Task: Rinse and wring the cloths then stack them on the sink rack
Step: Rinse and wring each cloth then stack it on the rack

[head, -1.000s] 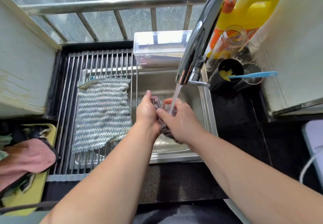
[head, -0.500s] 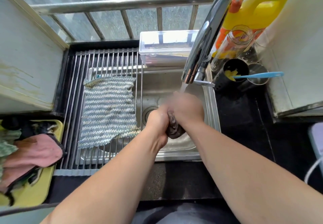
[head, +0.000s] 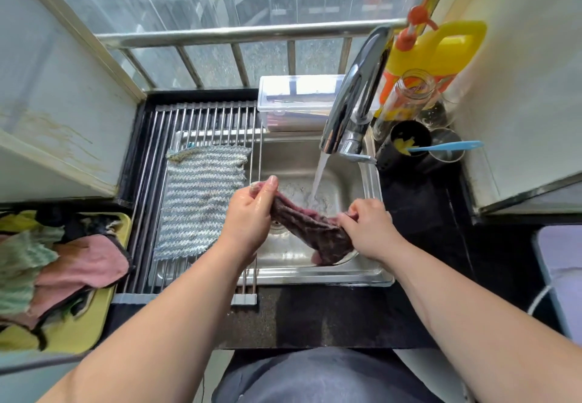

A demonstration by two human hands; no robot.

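A wet dark maroon cloth [head: 310, 229] is stretched and twisted between both hands over the steel sink [head: 374, 188]. My left hand [head: 248, 223] grips its left end, my right hand [head: 367, 229] its right end. Water runs from the chrome tap [head: 352, 103] just behind the cloth. A grey-and-white striped cloth [head: 201, 201] lies flat on the roll-up sink rack [head: 201, 119], left of my left hand.
A yellow tray [head: 94, 324] at the left holds a pile of cloths, pink [head: 88, 264] on top. A clear lidded box [head: 293, 100] sits behind the sink. Yellow jug [head: 441, 50], glass bottle, black cup with a blue utensil [head: 447, 146] crowd the right corner.
The hands were bunched together around the cloth under the tap. They have drawn apart, and the cloth now stretches between them in front of the water stream.
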